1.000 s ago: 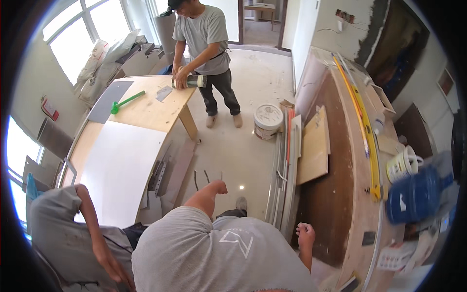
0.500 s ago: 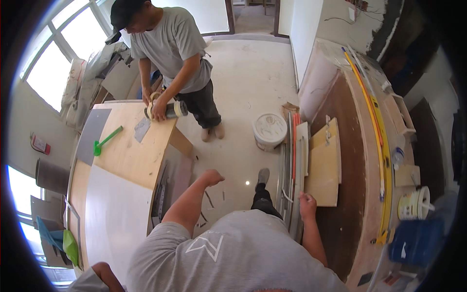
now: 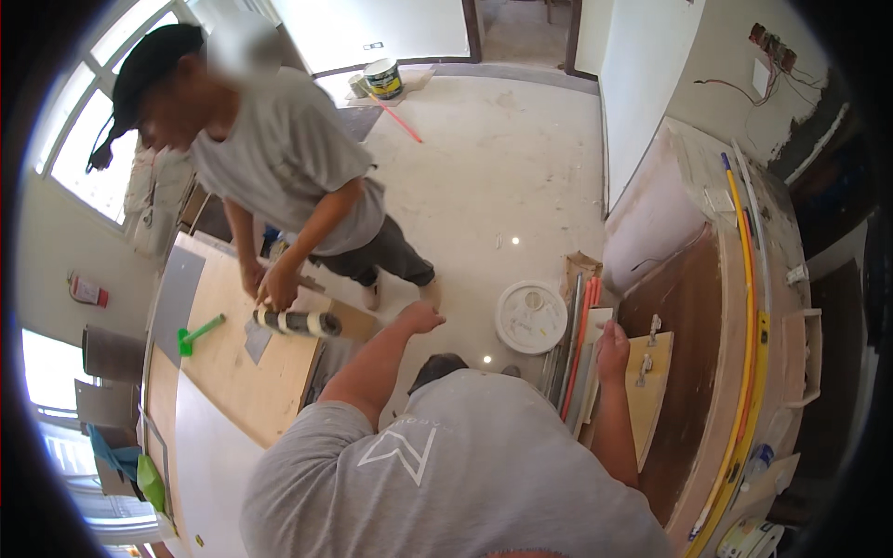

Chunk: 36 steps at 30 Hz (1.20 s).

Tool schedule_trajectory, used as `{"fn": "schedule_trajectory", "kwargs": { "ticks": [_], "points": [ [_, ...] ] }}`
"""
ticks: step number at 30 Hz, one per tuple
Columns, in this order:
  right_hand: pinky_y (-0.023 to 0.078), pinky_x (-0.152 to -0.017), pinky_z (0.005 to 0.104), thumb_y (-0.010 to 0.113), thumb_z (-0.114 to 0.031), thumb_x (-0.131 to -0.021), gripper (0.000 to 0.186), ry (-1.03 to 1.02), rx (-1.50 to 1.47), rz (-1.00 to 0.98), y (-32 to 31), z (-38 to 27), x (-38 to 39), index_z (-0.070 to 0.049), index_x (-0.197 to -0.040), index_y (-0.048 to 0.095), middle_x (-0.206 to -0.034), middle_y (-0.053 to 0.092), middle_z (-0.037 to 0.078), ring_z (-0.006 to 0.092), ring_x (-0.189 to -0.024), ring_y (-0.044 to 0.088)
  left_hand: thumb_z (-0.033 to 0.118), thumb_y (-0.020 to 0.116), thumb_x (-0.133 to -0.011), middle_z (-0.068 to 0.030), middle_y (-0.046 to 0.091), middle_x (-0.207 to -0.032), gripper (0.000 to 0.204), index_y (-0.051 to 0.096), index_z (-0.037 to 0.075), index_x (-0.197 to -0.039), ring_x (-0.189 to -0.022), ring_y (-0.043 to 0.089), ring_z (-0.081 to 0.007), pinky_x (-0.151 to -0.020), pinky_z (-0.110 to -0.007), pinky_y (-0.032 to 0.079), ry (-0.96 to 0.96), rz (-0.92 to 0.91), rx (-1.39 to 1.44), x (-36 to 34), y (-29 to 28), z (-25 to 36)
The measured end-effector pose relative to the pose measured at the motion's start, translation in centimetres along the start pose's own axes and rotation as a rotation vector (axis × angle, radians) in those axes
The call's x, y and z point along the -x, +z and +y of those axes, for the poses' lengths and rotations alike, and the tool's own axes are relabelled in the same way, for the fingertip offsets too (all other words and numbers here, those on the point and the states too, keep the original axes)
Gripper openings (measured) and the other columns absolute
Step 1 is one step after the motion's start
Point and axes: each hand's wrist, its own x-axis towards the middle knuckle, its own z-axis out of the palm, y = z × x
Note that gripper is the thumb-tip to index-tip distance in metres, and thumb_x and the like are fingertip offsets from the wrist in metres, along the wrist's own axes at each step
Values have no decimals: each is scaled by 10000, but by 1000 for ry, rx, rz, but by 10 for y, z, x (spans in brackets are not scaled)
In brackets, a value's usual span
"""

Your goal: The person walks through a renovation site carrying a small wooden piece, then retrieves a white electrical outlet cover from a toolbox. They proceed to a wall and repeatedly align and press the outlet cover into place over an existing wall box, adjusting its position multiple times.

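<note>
My left hand (image 3: 420,316) is held out in mid-air near the table's right edge, fingers curled with nothing visible in them. My right hand (image 3: 612,350) is raised, curled and seemingly empty, in front of long strips and pipes (image 3: 581,325) and a pale board with metal fittings (image 3: 649,400); contact is unclear. On my left, a co-worker (image 3: 279,158) in a grey T-shirt and dark cap grips a dark, banded cylinder (image 3: 307,324) above the plywood table (image 3: 219,391). A green plastic-handled tool (image 3: 200,335) lies on that table.
A lidded white bucket (image 3: 521,325) stands on the floor ahead of me. A long bench (image 3: 688,428) along my right carries yellow levels (image 3: 749,372). Another bucket (image 3: 381,79) stands by the far wall, near a doorway (image 3: 521,33). A fire extinguisher (image 3: 88,288) is at left.
My view has moved forward toward the white bucket. Both my hands are higher in the picture. The co-worker appears closer and bends leftward with the cylinder. The second person at lower left has left view.
</note>
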Motion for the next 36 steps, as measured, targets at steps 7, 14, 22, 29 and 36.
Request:
{"fn": "schedule_trajectory", "kwargs": {
  "ticks": [7, 14, 22, 29, 36],
  "points": [
    [451, -722, 246, 604, -353, -971, 346, -155, 50, 185, 17, -33, -132, -18, -978, 691, -815, 619, -7, 78, -745, 534, 428, 539, -886, -202, 699, -971, 441, 730, 33, -926, -953, 647, -394, -858, -484, 501, 330, -159, -225, -194, -53, -7],
    [481, -745, 269, 672, -337, -924, 336, 79, 178, 538, 42, -42, -219, -6, -982, 679, -843, 666, 30, 96, -783, 586, 435, 548, -879, -195, 705, -978, 434, 732, 57, -988, -922, 660, -375, -853, -450, 514, 486, -375, -454, -405, -133, -18],
    [499, -755, 356, 700, -457, -844, 505, 256, 424, 879, 38, -101, -345, 23, -995, 654, -868, 667, 142, 247, -811, 634, 451, 595, -854, -201, 697, -1013, 448, 739, 36, -939, -994, 642, -382, -895, -455, 508, 364, -340, -322, -558, -269, -24],
    [477, -933, 430, 669, -562, -819, 687, 345, 614, 1054, 7, -136, -437, 52, -1126, 621, -1104, 651, 250, 381, -1067, 620, 437, 630, -849, -200, 699, -1043, 448, 733, 14, -957, -1033, 649, -350, -893, -442, 513, 307, -370, -468, -683, -320, -5],
    [458, -1001, 432, 673, -654, -762, 893, 697, 554, 1256, -55, -158, -499, 27, -1314, 499, -1179, 612, 268, 378, -1127, 595, 415, 688, -826, -209, 697, -1070, 478, 694, 25, -1101, -1039, 661, -329, -903, -399, 519, 473, -381, -303, -706, -334, 107]
  ]
}}
